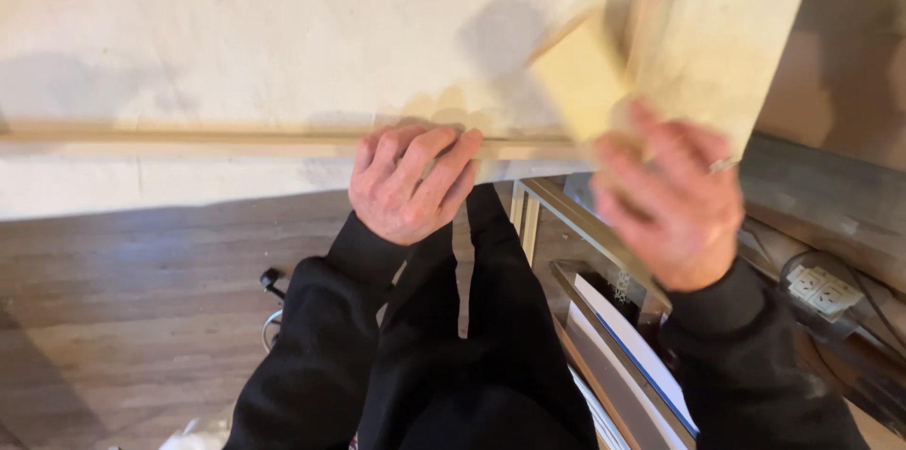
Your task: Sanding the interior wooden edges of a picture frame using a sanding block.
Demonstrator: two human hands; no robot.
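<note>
Wood flooring (142, 318) lies below. Left hand (411, 184) curls over the edge of a pale panel (283, 35). Right hand (670, 200) clutches a blurred wooden block (585, 82) against an upright plank (717, 25). Block looks light, stiff, best gripped by its sides.

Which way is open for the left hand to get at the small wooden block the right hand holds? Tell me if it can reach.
Probably yes. The left hand grips the front edge of the pale board, and the wooden block in the right hand sits close by, with only bare board surface between them. It would have to release its grip first.
</note>
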